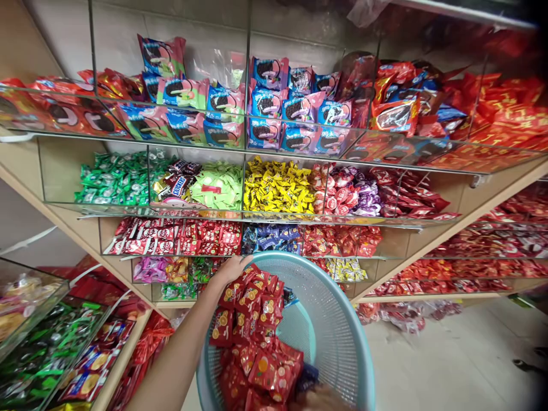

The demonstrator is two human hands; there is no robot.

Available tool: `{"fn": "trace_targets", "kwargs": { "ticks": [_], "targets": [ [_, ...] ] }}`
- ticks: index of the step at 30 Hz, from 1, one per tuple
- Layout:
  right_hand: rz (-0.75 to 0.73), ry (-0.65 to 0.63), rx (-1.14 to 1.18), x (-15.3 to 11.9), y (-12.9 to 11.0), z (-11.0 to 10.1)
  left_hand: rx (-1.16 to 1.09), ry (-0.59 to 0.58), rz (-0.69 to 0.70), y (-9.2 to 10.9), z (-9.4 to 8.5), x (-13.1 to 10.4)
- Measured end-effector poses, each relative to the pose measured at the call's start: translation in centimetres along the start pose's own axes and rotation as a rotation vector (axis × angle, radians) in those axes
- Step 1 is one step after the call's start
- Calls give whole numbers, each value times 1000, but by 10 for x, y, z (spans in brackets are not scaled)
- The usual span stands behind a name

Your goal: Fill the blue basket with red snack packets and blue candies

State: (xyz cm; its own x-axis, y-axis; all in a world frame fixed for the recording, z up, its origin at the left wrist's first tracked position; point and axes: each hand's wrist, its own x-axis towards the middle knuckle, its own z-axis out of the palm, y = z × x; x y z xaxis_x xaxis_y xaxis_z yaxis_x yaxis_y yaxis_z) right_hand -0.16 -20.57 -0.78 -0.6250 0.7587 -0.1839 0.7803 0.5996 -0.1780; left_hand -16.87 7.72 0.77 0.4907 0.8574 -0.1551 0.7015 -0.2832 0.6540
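Observation:
A round teal plastic basket (pixel 363 342) fills the lower middle. Red candy packets with orange fruit prints (pixel 261 365) are heaped along its left side, with a few dark blue packets partly under them. My left hand (pixel 231 269) is closed on the basket's upper left rim, its fingers over the edge beside the packets. Low in the basket, at the bottom edge of the view, my right hand (pixel 323 398) is a blur next to the red packets; its fingers cannot be made out.
Glass-fronted shelves (pixel 197 214) ahead hold wrapped sweets in compartments: green, yellow, purple, red and blue. More candy bins (pixel 51 348) stand at the lower left. Further red packets (pixel 471 245) line shelves at the right, above a pale floor (pixel 428 365).

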Motion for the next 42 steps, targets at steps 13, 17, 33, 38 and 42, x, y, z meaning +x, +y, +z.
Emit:
{"fn": "trace_targets", "kwargs": {
  "ticks": [13, 17, 33, 38, 42],
  "targets": [
    [637, 692, 641, 134, 189, -114, 19, -1, -16, -6, 3, 3],
    [736, 694, 695, 167, 204, -106, -9, 3, -32, -6, 2, 2],
    [707, 680, 1018, 111, 179, -124, 43, 10, -44, -2, 0, -2],
    [480, 447, 1084, 54, 156, -120, -3, -6, 8, -3, 1, 1],
    [410, 184, 1063, 30, 142, -81, 24, -16, -4, -3, 1, 2]
  ]
}}
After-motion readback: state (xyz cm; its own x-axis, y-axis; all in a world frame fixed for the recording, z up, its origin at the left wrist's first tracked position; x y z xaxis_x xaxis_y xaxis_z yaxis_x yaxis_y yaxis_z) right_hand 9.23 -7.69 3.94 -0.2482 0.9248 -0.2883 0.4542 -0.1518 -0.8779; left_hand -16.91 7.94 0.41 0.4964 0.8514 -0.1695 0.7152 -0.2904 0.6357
